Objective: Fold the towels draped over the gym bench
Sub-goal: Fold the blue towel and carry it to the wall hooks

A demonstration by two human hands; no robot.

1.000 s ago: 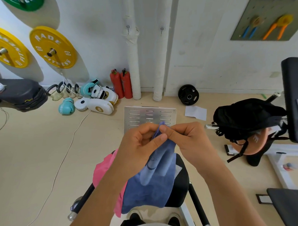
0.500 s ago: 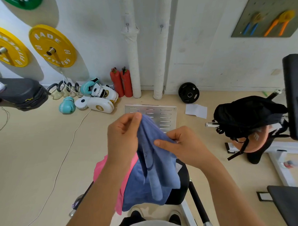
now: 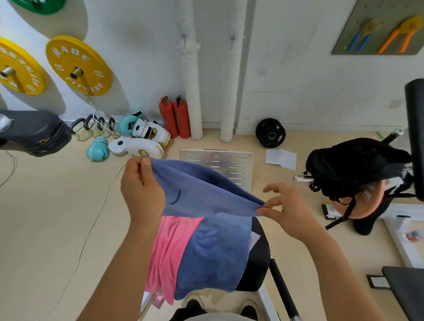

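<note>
At the near edge of the view, a black padded gym bench [image 3: 259, 263] runs away from the person, and a pink terry towel [image 3: 166, 254] hangs over its left side. Partly over the pink one hangs the lower part of a soft blue terry towel [image 3: 211, 232], which covers most of the bench pad. The upper part of the blue towel is lifted off the bench and stretched level between two bare hands. The left hand [image 3: 142, 191] grasps one end, its fingers [image 3: 146, 164] curled around the cloth at the top. The right hand [image 3: 286, 211] pinches the other end between thumb and forefinger, the other fingers [image 3: 275, 186] spread loosely above. Beyond the hands, a slotted metal plate [image 3: 232, 161] lies on the pale floor. To the right, a black backpack [image 3: 355, 165] rests over an orange ball. Further left, teal and white boxing gloves [image 3: 137, 138] sit against the wall beside two red fire extinguishers [image 3: 175, 118]. A small black weight plate [image 3: 270, 133] leans at the wall's foot. On the white wall hang yellow weight plates [image 3: 78, 65].
</note>
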